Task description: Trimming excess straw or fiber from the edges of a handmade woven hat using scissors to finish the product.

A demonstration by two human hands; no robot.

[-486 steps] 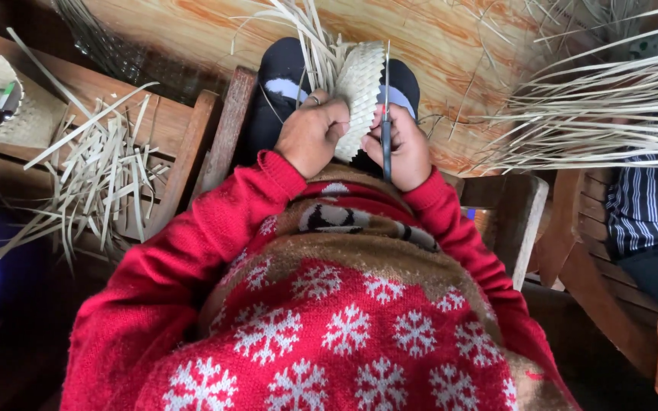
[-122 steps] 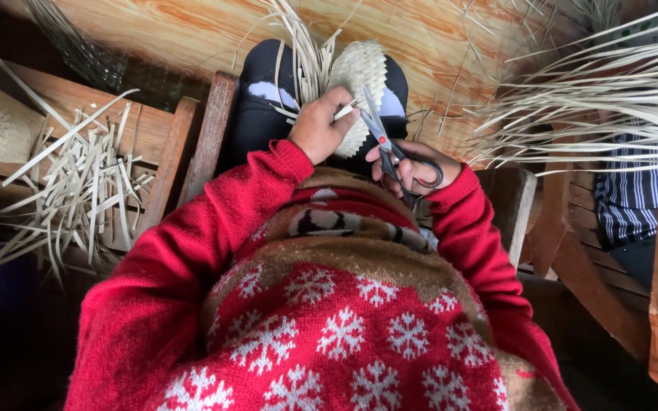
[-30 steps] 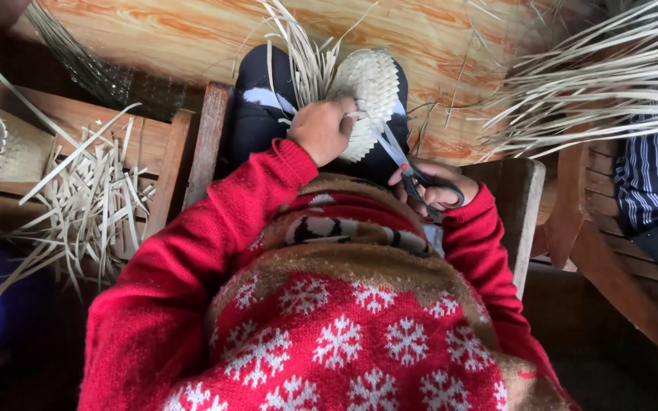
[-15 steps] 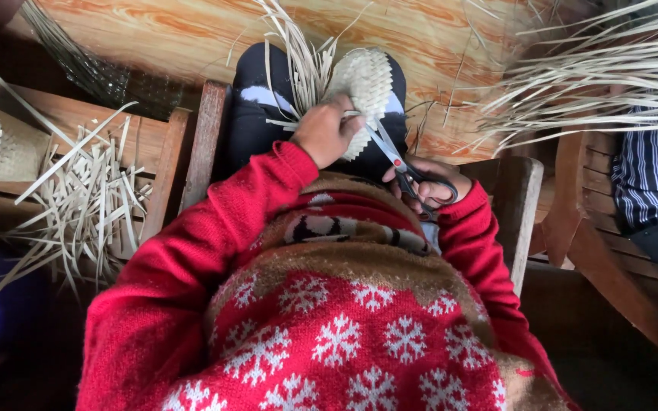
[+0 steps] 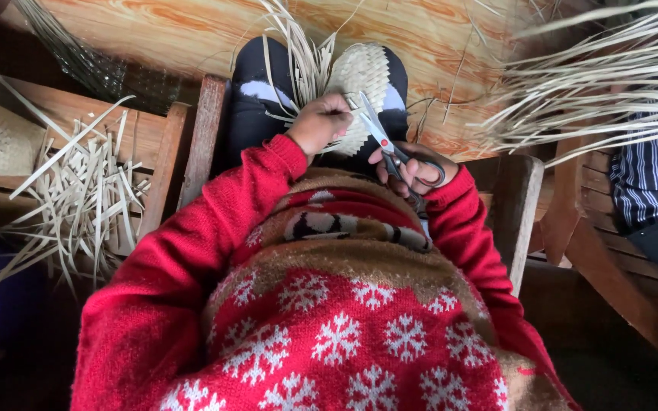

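On the person's knees lies a woven piece [image 5: 363,76], its loose strips pinched by the left hand [image 5: 320,123]. Just beside it, the right hand [image 5: 413,166] has fingers curled through the handles of scissors [image 5: 381,137], blades parted at the weave's edge.

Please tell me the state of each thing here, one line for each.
Left hand: grips the woven piece.
Right hand: holds the scissors.
Scissors: blades open, tips at the weave.
Woven piece: unfinished, loose strips sticking up.
Strips: loose, scattered on the bench.
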